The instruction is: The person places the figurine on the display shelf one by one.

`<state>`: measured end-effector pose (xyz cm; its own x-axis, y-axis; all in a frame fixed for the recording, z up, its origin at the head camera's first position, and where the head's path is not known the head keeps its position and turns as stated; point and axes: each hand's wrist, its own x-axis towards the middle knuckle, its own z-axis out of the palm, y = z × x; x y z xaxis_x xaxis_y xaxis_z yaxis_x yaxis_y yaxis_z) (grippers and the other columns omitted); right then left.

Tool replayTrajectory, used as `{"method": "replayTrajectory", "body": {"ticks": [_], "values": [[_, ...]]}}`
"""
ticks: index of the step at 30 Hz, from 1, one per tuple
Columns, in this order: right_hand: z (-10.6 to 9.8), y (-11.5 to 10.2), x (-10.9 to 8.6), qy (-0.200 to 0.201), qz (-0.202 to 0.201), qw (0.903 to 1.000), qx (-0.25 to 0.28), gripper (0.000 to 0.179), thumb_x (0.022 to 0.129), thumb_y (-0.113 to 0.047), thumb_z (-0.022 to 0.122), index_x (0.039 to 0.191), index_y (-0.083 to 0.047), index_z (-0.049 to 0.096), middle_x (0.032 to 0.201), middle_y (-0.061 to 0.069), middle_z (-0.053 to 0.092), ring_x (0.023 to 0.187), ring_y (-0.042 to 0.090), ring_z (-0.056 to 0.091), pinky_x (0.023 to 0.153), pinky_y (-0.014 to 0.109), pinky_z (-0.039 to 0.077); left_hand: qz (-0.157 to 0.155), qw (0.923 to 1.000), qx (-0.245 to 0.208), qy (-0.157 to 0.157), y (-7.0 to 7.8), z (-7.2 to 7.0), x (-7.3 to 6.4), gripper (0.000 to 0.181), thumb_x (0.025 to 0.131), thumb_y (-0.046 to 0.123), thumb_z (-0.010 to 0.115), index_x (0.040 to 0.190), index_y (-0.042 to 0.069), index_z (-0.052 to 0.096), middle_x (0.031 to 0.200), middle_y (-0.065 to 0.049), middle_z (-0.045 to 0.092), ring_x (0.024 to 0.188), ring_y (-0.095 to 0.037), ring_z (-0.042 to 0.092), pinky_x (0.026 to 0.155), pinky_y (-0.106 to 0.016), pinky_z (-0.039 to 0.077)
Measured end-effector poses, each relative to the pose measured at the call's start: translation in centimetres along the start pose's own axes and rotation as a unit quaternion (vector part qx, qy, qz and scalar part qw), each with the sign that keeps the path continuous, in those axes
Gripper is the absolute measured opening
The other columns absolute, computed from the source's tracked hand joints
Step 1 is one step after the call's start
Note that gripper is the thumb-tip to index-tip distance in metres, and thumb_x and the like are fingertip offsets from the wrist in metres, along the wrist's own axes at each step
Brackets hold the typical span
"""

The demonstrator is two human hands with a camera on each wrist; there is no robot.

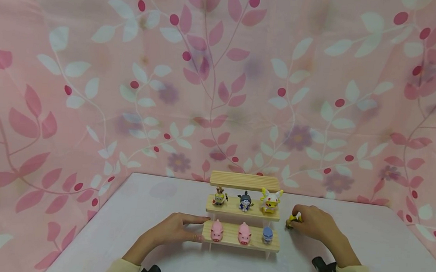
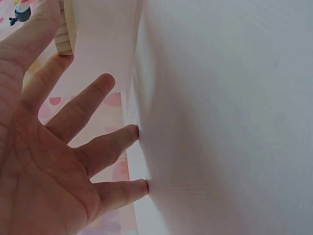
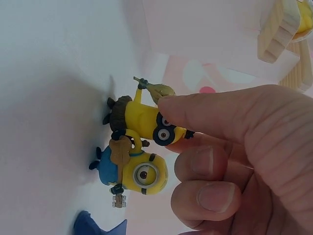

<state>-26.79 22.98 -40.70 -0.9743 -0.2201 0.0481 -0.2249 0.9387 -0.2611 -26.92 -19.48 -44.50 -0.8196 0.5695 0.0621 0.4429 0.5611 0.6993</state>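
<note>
My right hand (image 1: 317,222) pinches a yellow minion figurine (image 3: 142,117) between thumb and fingers, right of the wooden shelf. This minion has round goggles, a dark skirt and a raised club. Beside it stands a one-eyed minion (image 3: 132,169) in blue with a small guitar, close to my curled fingers. At the shelf's left end, my left hand (image 1: 172,229) touches the lower board (image 1: 230,236) with straight thumb and index finger; its other fingers spread, some tips at the white tabletop. Two pink pigs (image 1: 217,232) and a small blue-topped figure (image 1: 267,235) sit on that board.
The middle board carries a crowned figure (image 1: 219,196), a dark-haired figure (image 1: 245,202) and a white-and-yellow figure (image 1: 270,202). Above is the top board (image 1: 245,181). A blue piece (image 3: 98,226) shows at the right wrist view's lower edge. Pink floral cloth (image 1: 220,110) hangs behind the table.
</note>
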Motion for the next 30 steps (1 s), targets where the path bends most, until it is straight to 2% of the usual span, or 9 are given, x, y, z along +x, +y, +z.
{"method": "replayTrajectory", "body": {"ticks": [8,16,23,30], "values": [[-0.4,-0.1,-0.2,0.004,0.003,1.0,0.0,0.024,0.085,-0.026,0.076,0.099,-0.009,0.066,0.071,-0.001,0.055,0.062,0.015,0.049,0.053,0.033,0.042,0.002,1.0,-0.002,-0.004,0.1,0.0,0.1,0.06,0.082,0.051,0.077,0.136,0.029,0.062,0.13,0.009,0.062,0.129,-0.024,0.051,0.102,-0.054,0.042],[-1.7,-0.5,-0.9,0.02,0.004,0.9998,0.009,0.028,0.086,-0.029,0.075,0.102,-0.008,0.064,0.067,-0.002,0.051,0.056,0.015,0.047,0.049,0.032,0.039,0.001,1.0,0.001,-0.001,0.0,0.0,0.0,0.059,0.081,0.051,0.077,0.135,0.031,0.063,0.13,0.008,0.063,0.129,-0.025,0.051,0.102,-0.055,0.042],[-3.6,-1.3,-2.0,0.041,-0.001,0.9992,0.005,0.034,0.087,-0.033,0.075,0.105,-0.007,0.064,0.067,-0.002,0.051,0.053,0.014,0.046,0.046,0.031,0.039,-0.007,0.9997,-0.022,-0.001,0.1,0.0,0.0,0.058,0.081,0.049,0.078,0.133,0.03,0.064,0.129,0.008,0.063,0.128,-0.026,0.052,0.102,-0.054,0.042],[-5.9,-2.7,-3.2,0.077,-0.012,0.9969,0.004,0.037,0.088,-0.036,0.073,0.109,-0.007,0.062,0.067,-0.003,0.051,0.052,0.014,0.045,0.045,0.03,0.038,-0.006,0.9998,-0.02,0.0,0.1,0.0,0.0,0.058,0.081,0.049,0.078,0.133,0.031,0.064,0.13,0.008,0.063,0.129,-0.026,0.051,0.102,-0.054,0.042]]}}
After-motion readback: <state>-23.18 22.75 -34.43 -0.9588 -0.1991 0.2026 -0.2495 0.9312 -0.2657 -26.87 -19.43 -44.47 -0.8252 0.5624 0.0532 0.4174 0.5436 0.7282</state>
